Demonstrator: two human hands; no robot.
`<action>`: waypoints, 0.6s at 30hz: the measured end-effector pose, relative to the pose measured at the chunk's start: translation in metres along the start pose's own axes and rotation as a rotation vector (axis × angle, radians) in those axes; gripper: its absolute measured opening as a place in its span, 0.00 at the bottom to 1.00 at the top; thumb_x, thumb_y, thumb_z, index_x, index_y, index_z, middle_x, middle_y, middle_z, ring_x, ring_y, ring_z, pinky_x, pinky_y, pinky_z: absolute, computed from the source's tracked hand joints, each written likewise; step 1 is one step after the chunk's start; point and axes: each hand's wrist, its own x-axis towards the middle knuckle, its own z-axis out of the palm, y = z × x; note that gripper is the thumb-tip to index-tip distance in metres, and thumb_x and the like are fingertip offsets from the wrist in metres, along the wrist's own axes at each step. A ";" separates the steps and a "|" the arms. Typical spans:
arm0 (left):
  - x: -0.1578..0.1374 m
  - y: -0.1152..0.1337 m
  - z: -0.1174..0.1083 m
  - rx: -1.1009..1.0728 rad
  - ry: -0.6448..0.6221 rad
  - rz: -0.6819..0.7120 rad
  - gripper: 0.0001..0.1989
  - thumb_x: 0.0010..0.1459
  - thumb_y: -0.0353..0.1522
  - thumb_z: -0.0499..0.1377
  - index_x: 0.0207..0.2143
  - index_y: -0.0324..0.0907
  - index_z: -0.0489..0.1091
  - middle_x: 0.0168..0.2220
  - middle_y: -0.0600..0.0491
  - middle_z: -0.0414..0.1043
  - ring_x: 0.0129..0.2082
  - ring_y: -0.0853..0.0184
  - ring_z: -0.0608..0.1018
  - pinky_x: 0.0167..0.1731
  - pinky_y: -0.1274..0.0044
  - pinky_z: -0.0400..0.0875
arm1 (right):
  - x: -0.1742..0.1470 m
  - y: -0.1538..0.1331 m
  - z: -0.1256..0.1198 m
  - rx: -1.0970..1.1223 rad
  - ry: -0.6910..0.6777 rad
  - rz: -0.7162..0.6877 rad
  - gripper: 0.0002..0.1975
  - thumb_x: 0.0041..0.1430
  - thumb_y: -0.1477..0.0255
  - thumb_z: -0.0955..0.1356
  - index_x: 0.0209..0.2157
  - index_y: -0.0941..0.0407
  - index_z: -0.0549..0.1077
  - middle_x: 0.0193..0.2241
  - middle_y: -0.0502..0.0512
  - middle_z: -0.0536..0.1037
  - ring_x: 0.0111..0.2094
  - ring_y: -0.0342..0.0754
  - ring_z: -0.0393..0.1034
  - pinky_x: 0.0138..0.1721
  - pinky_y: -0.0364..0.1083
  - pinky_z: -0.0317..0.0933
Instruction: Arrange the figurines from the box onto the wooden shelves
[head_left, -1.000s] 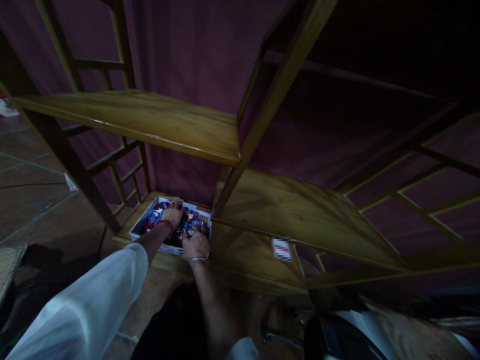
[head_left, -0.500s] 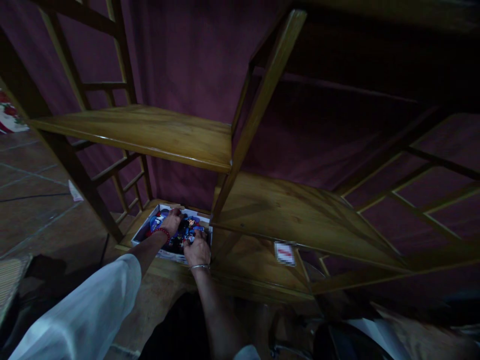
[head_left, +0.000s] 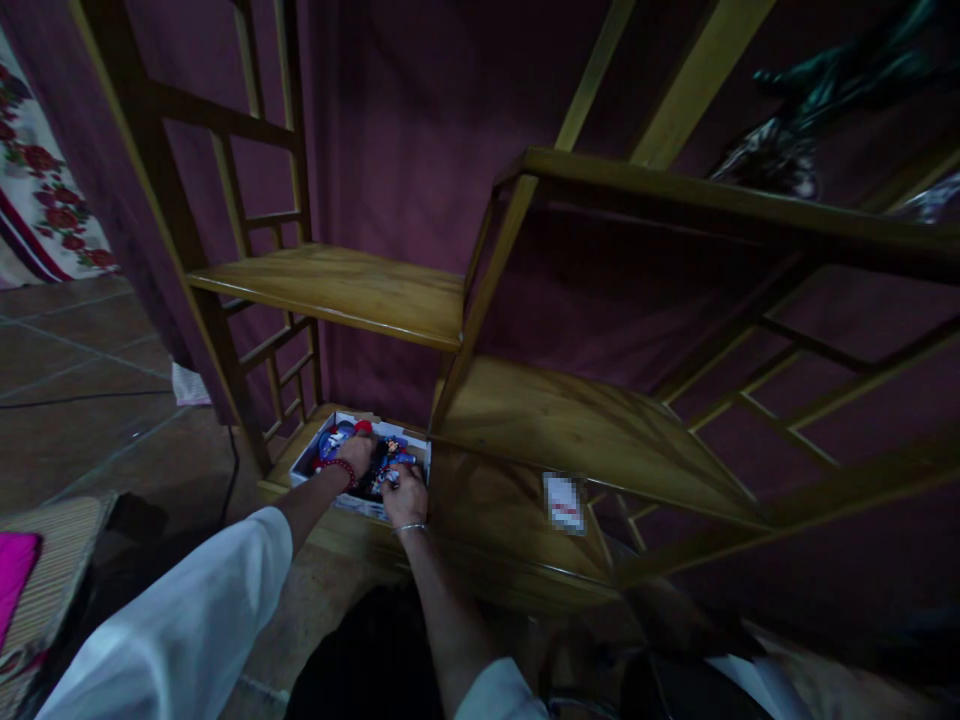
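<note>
A shallow white box (head_left: 298,466) stands on the bottom left shelf, filled with small colourful items (head_left: 393,447), mostly blue, black and red, too small to name. My left hand (head_left: 357,456), with a red bead bracelet, reaches into its middle. Its fingers are bent and their tips partly hidden; a small red round thing (head_left: 364,427) shows right at them. Over the box's right front part lies my right hand (head_left: 406,497), wearing a silver bangle. Its fingers curl down onto the small items, and what they grip is hidden.
A wooden shelf unit (head_left: 345,292) with an overhanging left shelf rises above the box. A blurred white card (head_left: 564,502) is at the lower right shelf. A dark green figure (head_left: 832,85) stands on the upper right. A woven mat seat (head_left: 56,560) is at the left.
The view has tilted up and shifted, bringing the upper shelf and green figure into sight. Both hands stay in the box; a red round thing now shows at my left fingertips.
</note>
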 end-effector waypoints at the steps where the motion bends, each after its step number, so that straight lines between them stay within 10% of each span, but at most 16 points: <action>1: -0.003 0.001 0.000 -0.009 0.002 -0.011 0.14 0.49 0.22 0.50 0.37 0.36 0.69 0.39 0.43 0.70 0.36 0.63 0.74 0.38 0.75 0.66 | -0.002 -0.001 -0.001 0.010 0.020 0.009 0.14 0.48 0.73 0.64 0.39 0.53 0.73 0.37 0.55 0.72 0.35 0.45 0.69 0.38 0.41 0.61; 18: -0.064 0.024 -0.014 -0.219 0.156 -0.002 0.09 0.46 0.25 0.56 0.33 0.38 0.69 0.40 0.49 0.64 0.36 0.70 0.72 0.42 0.78 0.65 | -0.037 -0.014 -0.032 0.127 0.094 0.030 0.17 0.49 0.77 0.62 0.41 0.56 0.72 0.40 0.55 0.72 0.39 0.44 0.67 0.45 0.42 0.59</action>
